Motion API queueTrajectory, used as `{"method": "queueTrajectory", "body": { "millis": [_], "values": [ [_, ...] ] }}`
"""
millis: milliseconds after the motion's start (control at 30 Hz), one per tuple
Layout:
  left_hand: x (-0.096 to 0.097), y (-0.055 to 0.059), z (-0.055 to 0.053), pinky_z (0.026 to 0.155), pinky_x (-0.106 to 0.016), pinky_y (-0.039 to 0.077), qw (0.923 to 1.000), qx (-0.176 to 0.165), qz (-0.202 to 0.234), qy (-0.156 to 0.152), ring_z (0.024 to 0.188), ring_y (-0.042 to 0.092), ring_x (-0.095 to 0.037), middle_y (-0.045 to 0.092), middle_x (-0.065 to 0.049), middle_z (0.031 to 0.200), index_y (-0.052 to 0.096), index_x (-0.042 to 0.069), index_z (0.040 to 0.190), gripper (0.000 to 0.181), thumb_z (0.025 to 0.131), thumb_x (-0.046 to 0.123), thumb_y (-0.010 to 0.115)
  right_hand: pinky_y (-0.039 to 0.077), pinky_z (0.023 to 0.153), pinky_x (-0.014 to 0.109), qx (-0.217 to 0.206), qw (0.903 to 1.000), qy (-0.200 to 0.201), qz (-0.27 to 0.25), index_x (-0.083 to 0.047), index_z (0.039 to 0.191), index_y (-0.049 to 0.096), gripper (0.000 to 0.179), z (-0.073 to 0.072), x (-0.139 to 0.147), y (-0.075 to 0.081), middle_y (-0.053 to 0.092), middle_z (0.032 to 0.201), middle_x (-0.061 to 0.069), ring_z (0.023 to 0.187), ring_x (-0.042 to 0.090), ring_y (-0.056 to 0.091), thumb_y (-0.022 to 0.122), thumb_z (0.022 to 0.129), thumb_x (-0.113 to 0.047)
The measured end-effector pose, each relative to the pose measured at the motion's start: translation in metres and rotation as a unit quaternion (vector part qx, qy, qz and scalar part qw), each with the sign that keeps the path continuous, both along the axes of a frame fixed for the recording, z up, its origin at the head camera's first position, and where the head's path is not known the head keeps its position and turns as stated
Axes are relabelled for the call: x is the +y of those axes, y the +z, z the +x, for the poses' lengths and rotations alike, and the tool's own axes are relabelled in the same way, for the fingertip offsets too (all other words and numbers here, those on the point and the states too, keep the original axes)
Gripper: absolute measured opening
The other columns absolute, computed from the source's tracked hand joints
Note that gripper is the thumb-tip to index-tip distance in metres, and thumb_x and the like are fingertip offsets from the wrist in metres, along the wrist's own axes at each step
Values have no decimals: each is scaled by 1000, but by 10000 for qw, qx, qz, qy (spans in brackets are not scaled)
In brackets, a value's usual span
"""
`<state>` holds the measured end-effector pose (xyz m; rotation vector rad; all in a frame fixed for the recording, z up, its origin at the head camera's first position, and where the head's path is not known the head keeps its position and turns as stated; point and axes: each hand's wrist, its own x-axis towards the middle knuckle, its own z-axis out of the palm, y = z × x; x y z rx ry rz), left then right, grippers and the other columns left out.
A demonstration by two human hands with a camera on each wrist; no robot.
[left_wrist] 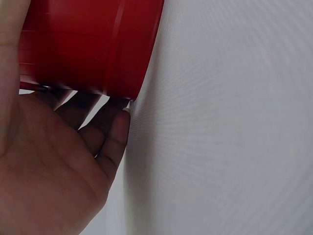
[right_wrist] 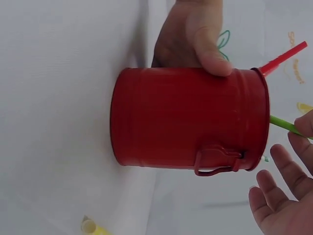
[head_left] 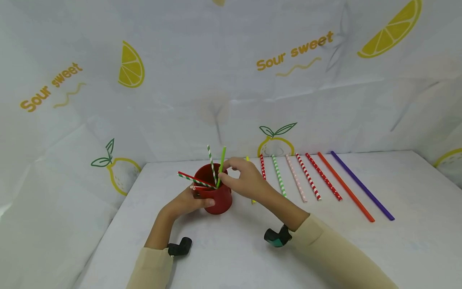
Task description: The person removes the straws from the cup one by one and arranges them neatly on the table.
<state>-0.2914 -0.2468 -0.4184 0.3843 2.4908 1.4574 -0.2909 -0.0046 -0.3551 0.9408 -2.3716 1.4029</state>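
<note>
A red metal bucket with a small side handle stands upright on the white table. My left hand grips it from the left, thumb across the front and fingers behind; the left wrist view shows that hand curled against the bucket wall. My right hand pinches a bright green straw between thumb and forefinger, its lower end inside the bucket. The right wrist view shows the pinch with the other fingers spread. A green-striped straw and several red and striped straws lean out of the rim.
Right of the bucket lies a row of straws: a yellow one partly behind my right hand, several patterned ones such as a red-striped straw, then an orange straw and a purple straw. A lemon-printed white cloth hangs behind.
</note>
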Motion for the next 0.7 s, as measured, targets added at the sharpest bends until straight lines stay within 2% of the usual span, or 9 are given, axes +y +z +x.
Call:
{"method": "queueTrajectory", "body": {
  "millis": [200, 367, 567, 700],
  "values": [
    [-1, 0, 0, 99, -48, 46, 10000, -1, 15, 53, 127, 48, -28, 55, -3, 137, 44, 15, 145, 74, 84, 33, 82, 53, 90, 41, -31, 9997, -148, -188, -13, 102, 69, 10, 8, 6, 8, 68, 101, -8, 105, 18, 61, 69, 94, -18],
    [-1, -1, 1, 99, -49, 46, 10000, -3, 17, 79, 126, 47, -28, 55, -3, 136, 44, 16, 145, 74, 83, 34, 82, 52, 90, 42, 99, 9989, -171, -428, -12, 102, 70, 9, 12, 11, 12, 69, 100, -7, 104, 23, 63, 69, 95, -18],
    [-1, -1, 1, 99, -49, 46, 9998, -86, -42, 191, 126, 47, -28, 56, -4, 136, 45, 16, 145, 75, 83, 35, 82, 53, 87, 39, 260, 9938, -193, -1065, -11, 101, 71, 7, 14, 18, 16, 71, 101, -5, 99, 17, 63, 67, 96, -15],
    [0, 0, 1, 98, -49, 46, 9998, -94, -42, 161, 128, 46, -29, 54, -4, 138, 43, 16, 147, 76, 84, 34, 82, 52, 92, 38, 359, 9853, -22, -1669, -3, 99, 68, 7, 14, 22, 19, 69, 98, 5, 97, 18, 62, 66, 96, -10]
  ]
}}
